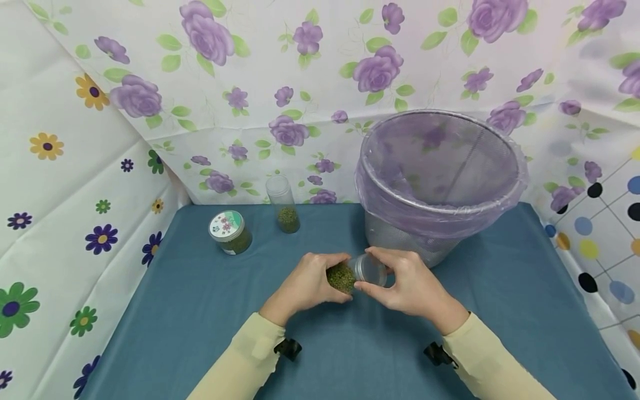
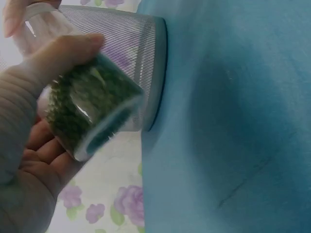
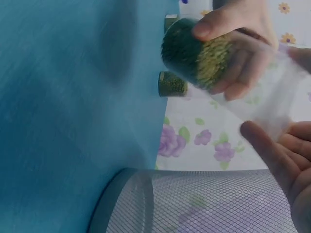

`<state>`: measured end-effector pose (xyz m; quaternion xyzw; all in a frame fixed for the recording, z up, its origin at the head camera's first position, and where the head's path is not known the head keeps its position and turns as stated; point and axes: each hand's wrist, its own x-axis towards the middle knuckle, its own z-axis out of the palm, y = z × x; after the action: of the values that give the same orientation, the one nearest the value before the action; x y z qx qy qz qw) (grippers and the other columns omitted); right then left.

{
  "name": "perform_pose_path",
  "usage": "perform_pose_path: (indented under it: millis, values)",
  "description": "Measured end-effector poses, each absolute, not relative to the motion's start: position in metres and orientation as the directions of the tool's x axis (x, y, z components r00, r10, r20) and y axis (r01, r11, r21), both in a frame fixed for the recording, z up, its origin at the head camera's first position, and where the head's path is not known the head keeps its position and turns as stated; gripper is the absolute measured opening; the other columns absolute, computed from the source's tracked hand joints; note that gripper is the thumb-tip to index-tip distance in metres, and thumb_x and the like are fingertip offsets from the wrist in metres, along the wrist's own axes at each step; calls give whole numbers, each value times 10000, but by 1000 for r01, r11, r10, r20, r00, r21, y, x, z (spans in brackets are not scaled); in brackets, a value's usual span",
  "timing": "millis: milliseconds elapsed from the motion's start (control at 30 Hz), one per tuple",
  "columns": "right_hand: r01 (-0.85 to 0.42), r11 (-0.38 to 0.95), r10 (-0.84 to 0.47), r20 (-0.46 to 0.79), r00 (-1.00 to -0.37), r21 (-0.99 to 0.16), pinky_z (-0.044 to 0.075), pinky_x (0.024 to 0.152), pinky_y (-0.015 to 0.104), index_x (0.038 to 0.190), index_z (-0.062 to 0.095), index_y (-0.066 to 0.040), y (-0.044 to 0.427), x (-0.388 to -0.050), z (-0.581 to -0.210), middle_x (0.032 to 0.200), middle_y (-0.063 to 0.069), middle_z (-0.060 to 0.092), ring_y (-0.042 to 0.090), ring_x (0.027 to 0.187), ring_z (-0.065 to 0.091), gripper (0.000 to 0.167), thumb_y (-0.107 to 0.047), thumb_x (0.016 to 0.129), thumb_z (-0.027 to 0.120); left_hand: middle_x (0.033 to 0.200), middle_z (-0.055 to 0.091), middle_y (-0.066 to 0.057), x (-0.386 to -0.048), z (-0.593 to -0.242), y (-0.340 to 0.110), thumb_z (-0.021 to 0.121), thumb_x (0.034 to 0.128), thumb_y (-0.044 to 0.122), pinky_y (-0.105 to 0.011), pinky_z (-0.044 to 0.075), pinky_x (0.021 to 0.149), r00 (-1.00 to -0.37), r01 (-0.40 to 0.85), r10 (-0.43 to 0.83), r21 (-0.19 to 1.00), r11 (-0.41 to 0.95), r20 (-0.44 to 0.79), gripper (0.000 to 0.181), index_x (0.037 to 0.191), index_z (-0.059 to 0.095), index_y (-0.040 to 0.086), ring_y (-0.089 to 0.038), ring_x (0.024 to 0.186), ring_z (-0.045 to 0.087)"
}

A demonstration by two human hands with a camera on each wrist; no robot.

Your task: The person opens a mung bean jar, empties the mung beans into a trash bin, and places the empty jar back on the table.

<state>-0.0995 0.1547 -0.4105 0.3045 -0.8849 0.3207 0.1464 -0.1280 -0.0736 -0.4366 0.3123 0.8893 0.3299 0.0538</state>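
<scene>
A clear plastic jar [image 1: 341, 277], partly filled with small green beans, hangs above the table, tilted with its top end toward the right. My left hand [image 1: 309, 282] grips the bean-filled lower part, its thumb across the side in the left wrist view. At the clear top end [image 1: 371, 270], my right hand [image 1: 411, 282] pinches the round rim between thumb and fingers. Whether a cap is on that end cannot be told. In the right wrist view the beans [image 3: 214, 60] gather in the lower part, and the upper part is see-through.
A wire-mesh bin [image 1: 410, 230] with a purple liner bag [image 1: 440, 214] stands behind my right hand. A tall clear jar [image 1: 287, 219] with some green beans stands at the back. Left of it is a short jar [image 1: 235, 241] with a printed lid. Flowered cloth [image 1: 240, 166] walls the blue table [image 1: 210, 328].
</scene>
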Motion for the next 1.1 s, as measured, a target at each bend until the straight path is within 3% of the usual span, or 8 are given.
perform_pose_path:
  millis: [200, 367, 567, 667, 867, 1100]
  values:
    - [-634, 644, -375, 546, -749, -427, 463, 554, 191, 1127, 639, -131, 149, -103, -410, 829, -71, 623, 10, 630, 505, 514, -495, 769, 706, 1182, 591, 49, -121, -436, -63, 756, 725, 398, -242, 521, 731, -835, 505, 534, 571, 647, 134, 668, 1316, 494, 226, -50, 909, 576]
    - [-552, 692, -319, 489, -812, -465, 462, 560, 203, 1174, 615, -150, 143, -101, -411, 871, -67, 617, 28, 657, 518, 556, -544, 784, 665, 1098, 616, 17, -119, -441, -54, 751, 727, 418, -279, 538, 730, -857, 511, 464, 484, 710, 225, 651, 1271, 527, 140, -98, 889, 607]
    - [-478, 780, -249, 502, -828, -403, 557, 594, 331, 1182, 603, -106, 133, -97, -411, 1017, 74, 658, 186, 711, 665, 578, -564, 830, 588, 947, 620, 72, -118, -447, -52, 746, 730, 400, -222, 523, 659, -840, 543, 441, 480, 689, 316, 501, 1153, 569, 197, -47, 779, 596]
    - [-496, 790, -226, 582, -781, -359, 570, 607, 376, 1113, 645, -62, 128, -99, -412, 1005, 126, 673, 242, 715, 682, 550, -531, 828, 604, 919, 622, 82, -118, -446, -53, 757, 718, 407, -192, 508, 625, -822, 570, 455, 483, 665, 343, 484, 1122, 574, 215, -23, 738, 581]
    - [-606, 745, -220, 754, -619, -279, 558, 542, 370, 970, 710, -18, 127, -107, -419, 837, 129, 684, 236, 645, 662, 487, -463, 783, 647, 902, 623, 107, -118, -441, -56, 782, 681, 411, -164, 493, 628, -810, 585, 491, 514, 627, 322, 498, 1103, 583, 236, 1, 720, 571]
    - [-680, 700, -216, 844, -491, -216, 525, 471, 340, 916, 716, -10, 129, -114, -424, 764, 117, 675, 199, 534, 617, 473, -453, 768, 643, 899, 629, 139, -122, -434, -57, 785, 671, 445, -141, 489, 632, -796, 597, 531, 525, 607, 291, 518, 1105, 616, 219, 22, 724, 570]
